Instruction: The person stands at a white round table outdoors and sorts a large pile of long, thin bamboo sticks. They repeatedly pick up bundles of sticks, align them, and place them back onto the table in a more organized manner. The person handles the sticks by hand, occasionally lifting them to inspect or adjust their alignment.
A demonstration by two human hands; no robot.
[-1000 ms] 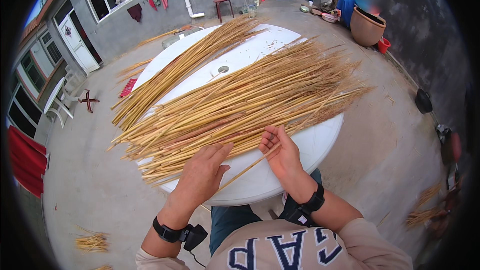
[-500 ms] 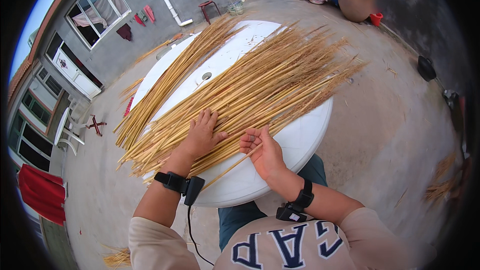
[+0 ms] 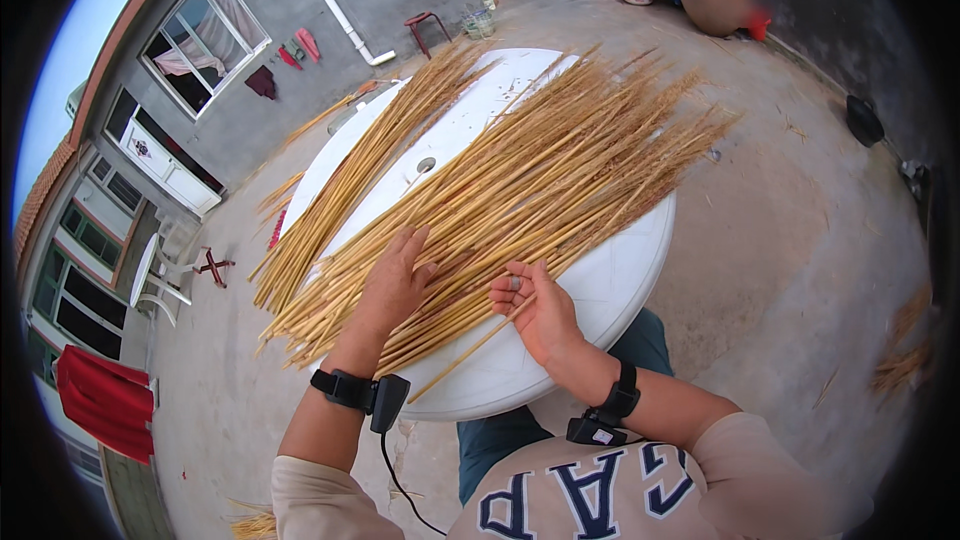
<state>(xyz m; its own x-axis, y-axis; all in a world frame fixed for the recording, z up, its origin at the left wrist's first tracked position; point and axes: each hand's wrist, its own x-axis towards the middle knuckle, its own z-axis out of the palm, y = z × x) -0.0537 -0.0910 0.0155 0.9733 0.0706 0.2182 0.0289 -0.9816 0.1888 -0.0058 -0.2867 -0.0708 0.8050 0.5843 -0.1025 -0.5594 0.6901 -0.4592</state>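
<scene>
A wide bundle of dry golden stalks (image 3: 470, 230) with feathery brown seed heads lies slantwise over a white round table (image 3: 625, 285). The seed heads point to the far right, the cut ends to the near left. My left hand (image 3: 396, 278) rests on the stalks with its fingers stretched and held close together. At the bundle's near edge, my right hand (image 3: 545, 318) is turned palm up with curled fingers around a single stalk (image 3: 455, 364). That stalk lies a little apart from the others, its cut end toward me. The grip point is partly hidden by the fingers.
A narrower bundle (image 3: 365, 175) lies on the table's far left, beside the hole (image 3: 426, 164) in the tabletop. Loose stalks (image 3: 900, 345) lie on the concrete at right. A red stool (image 3: 425, 30) and a large clay pot (image 3: 708, 0) stand farther back.
The whole view has shifted slightly. My left hand's fingers have drawn closer together and lifted a little in angle. My right hand stays at the single stalk, with its fingers slightly changed.
</scene>
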